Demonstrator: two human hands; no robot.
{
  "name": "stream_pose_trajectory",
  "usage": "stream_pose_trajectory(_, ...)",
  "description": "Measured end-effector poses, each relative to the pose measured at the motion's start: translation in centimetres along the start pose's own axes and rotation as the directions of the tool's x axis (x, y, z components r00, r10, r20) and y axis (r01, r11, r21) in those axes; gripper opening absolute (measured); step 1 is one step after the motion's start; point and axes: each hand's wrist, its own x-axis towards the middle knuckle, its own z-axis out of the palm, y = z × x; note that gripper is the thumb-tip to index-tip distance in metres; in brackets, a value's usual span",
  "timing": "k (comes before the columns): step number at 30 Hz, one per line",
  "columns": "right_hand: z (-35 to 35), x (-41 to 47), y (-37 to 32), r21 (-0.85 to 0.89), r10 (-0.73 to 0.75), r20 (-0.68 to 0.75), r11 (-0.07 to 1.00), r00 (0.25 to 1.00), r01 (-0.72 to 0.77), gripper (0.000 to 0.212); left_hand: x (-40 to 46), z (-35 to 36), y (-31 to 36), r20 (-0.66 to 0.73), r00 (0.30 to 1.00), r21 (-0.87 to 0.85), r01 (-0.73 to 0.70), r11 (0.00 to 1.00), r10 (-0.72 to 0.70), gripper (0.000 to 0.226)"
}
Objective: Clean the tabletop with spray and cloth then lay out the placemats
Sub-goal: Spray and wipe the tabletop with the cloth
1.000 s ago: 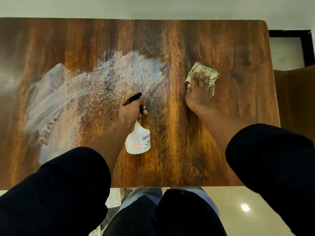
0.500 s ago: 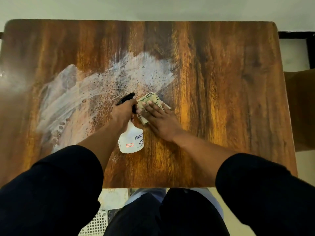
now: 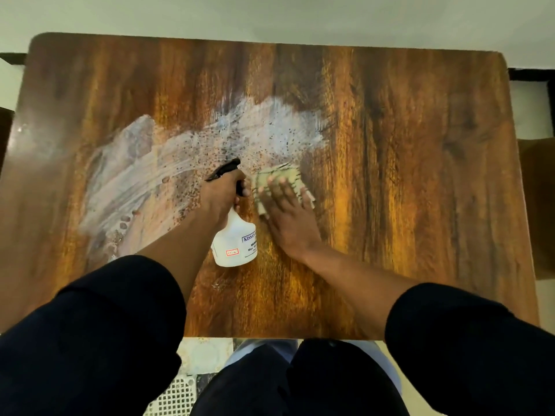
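Your right hand (image 3: 288, 211) presses the folded cloth (image 3: 277, 178) flat on the worktop (image 3: 420, 175) with straight, spread fingers (image 3: 283, 187), at the right edge of the white spray film (image 3: 186, 163). Draw the cloth leftward through the film in overlapping passes, keeping even palm pressure. Your left hand (image 3: 220, 195) grips the spray bottle (image 3: 235, 244) by its black trigger head, fingers curled round the neck. The bottle is opaque white; its fill level cannot be judged. No placemats are identifiable.

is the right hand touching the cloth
Touching. The head view shows the right hand laid flat on the cloth, straight fingers pressing it onto the table.
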Motion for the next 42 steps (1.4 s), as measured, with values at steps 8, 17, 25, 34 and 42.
stream_pose_trajectory(8,-0.3,0.9,1.7,-0.071,-0.160,0.056,0.984,0.986,0.164,0.063,0.9,-0.4,0.3,-0.006,1.000,0.004,0.016,1.000,-0.016,0.022)
stream_pose_trajectory(17,-3.9,8.1,4.4,-0.010,0.165,-0.032,0.986,0.986,-0.166,0.063,0.8,-0.8,0.6,0.025,0.999,0.017,0.029,0.999,-0.029,0.022)
stream_pose_trajectory(25,0.4,-0.3,-0.7,-0.025,-0.039,0.009,0.999,0.999,0.040,0.061,1.4,-0.3,1.4,0.054,0.998,0.005,0.038,0.999,-0.038,0.023)
stream_pose_trajectory(34,-0.8,1.2,3.5,-0.097,-0.151,0.027,0.983,0.988,0.153,0.060,1.9,0.9,2.6,0.076,0.995,0.041,0.055,0.998,-0.058,0.027)
stream_pose_trajectory(42,-7.5,9.8,11.6,0.032,0.297,-0.065,0.955,0.953,-0.296,0.060,1.1,2.0,3.2,0.140,0.985,0.088,0.084,0.993,-0.096,0.025)
